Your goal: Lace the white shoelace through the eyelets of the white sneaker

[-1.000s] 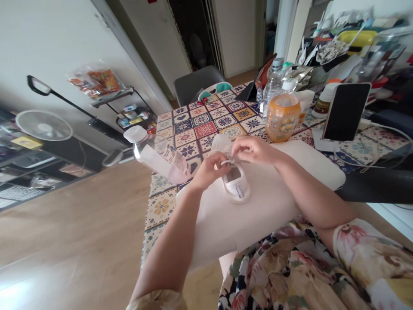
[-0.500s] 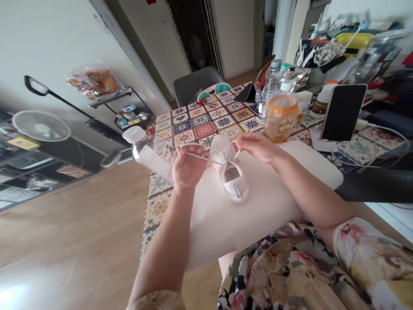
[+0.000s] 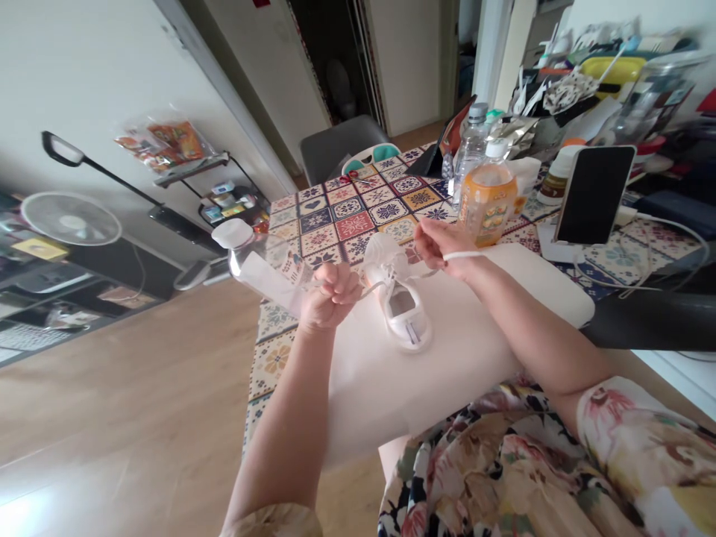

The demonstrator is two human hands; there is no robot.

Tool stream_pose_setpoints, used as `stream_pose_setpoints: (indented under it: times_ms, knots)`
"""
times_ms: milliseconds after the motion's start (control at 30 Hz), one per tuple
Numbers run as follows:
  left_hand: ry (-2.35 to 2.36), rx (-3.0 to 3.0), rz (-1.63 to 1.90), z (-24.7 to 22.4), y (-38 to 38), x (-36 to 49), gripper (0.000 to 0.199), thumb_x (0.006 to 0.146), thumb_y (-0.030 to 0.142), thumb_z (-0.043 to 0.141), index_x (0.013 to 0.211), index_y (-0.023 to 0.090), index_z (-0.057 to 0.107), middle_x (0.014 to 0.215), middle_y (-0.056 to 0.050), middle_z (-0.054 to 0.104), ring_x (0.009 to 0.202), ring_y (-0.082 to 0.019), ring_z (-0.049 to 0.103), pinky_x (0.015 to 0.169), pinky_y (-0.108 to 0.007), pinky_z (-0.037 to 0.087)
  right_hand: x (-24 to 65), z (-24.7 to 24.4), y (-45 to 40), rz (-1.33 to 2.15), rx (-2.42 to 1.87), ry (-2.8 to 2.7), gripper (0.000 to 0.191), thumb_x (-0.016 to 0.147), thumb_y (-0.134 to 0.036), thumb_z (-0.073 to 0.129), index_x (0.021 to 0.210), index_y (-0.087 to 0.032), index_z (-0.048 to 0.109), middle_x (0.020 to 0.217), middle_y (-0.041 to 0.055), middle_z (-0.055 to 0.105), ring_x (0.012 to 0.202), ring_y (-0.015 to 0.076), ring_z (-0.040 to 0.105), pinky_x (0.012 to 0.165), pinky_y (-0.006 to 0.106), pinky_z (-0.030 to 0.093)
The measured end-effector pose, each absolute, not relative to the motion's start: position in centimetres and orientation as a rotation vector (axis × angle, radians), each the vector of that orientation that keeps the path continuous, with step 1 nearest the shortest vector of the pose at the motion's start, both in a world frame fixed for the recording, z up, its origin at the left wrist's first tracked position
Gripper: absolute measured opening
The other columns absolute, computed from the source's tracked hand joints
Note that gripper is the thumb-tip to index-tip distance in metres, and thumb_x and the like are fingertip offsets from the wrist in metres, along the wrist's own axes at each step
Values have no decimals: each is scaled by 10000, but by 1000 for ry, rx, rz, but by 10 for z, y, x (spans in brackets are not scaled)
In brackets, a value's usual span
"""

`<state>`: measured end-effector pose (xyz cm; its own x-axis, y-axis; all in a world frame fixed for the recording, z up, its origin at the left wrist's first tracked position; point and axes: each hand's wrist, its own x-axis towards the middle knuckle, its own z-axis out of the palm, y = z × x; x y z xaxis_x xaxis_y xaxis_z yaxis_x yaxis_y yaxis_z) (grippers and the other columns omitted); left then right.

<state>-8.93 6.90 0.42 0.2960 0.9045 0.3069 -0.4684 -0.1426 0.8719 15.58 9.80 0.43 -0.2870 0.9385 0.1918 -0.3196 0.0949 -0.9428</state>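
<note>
A small white shoe (image 3: 410, 330) lies on a white mat (image 3: 380, 388), its heel toward me and its toe pointing away. My left hand (image 3: 331, 294) is closed in a fist left of the shoe, with one end of the shoelace (image 3: 374, 289) running from it to the shoe's eyelets. On the other side, my right hand (image 3: 441, 246) is closed on the other lace end, part of which lies across the back of that hand near the wrist. Between both hands the lace stretches out sideways over the shoe opening.
A large clear bottle with a white cap (image 3: 233, 233) lies tilted beside my left hand. Beyond my right hand stand an orange-labelled bottle (image 3: 488, 201), a clear bottle (image 3: 473, 149) and a phone (image 3: 594, 195) on a stand. Red scissors (image 3: 351, 177) rest on the patterned tablecloth (image 3: 352, 224).
My left fingers have curled from a looser hold into a fist. My right hand has moved right, away from the shoe, and the lace now crosses its back. The shoe stays in place.
</note>
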Motion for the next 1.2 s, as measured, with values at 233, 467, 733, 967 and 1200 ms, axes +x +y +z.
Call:
stream_pose_setpoints:
  times_ms: [233,467,733,967,1200]
  knots:
    - [442,1256,1240,5,70,-94,693,527,587,854,553,188,288,532,75,184,405,-49,169,352,-214,134,166,8,93,1377,-816,-2053,260,798,-421,707,773,-165,671,673,-29,615,596,91,516,565,217,380]
    - [475,1194,1319,10,69,-98,743,487,599,865,578,195,249,546,83,166,395,-38,91,352,-245,85,173,9,94,1609,-702,-2010,106,806,-259,689,800,-169,633,731,-25,666,694,115,604,712,263,464]
    - [341,1176,1335,6,72,-102,594,674,528,802,592,203,313,552,77,179,399,-56,119,340,-238,147,181,16,88,1769,-493,-1479,181,838,-314,698,804,-144,645,680,18,700,613,130,662,638,259,539]
    - [351,1001,1343,11,70,-99,665,550,456,891,551,183,285,515,88,195,374,-39,97,308,-176,174,178,12,90,1765,-397,-1396,323,628,-150,864,928,-189,752,853,5,764,745,126,717,746,250,566]
    - [228,868,1323,14,69,-95,643,587,345,898,547,175,279,507,101,190,369,-28,112,310,-148,157,163,8,92,1671,-568,-1592,304,608,-168,867,897,-198,776,827,-1,754,758,124,682,749,257,538]
